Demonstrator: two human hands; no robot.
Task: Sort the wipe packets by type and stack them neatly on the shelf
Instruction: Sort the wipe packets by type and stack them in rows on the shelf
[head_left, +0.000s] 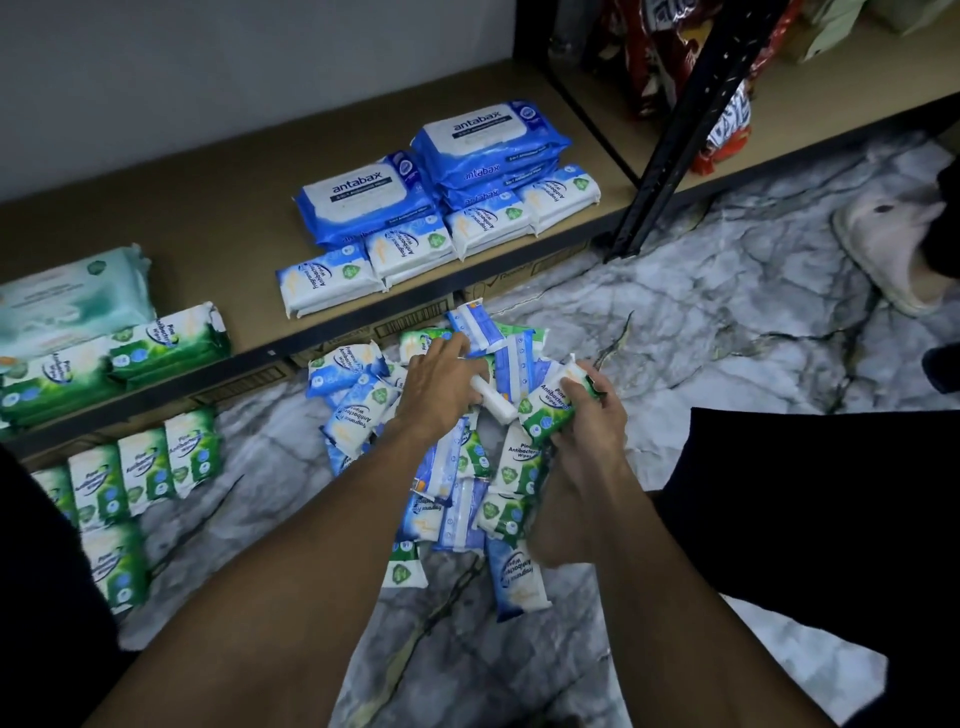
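Lining shelf (208, 208): wipe packets (408, 249), seemingly sorted.

Shelf gap (223, 223), seemingly clear, beside antabax packs (363, 202).

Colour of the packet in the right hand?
Green and white Pine packet, held by the right hand; head view.

Left hand (441, 387), right hand (592, 423), both curled.
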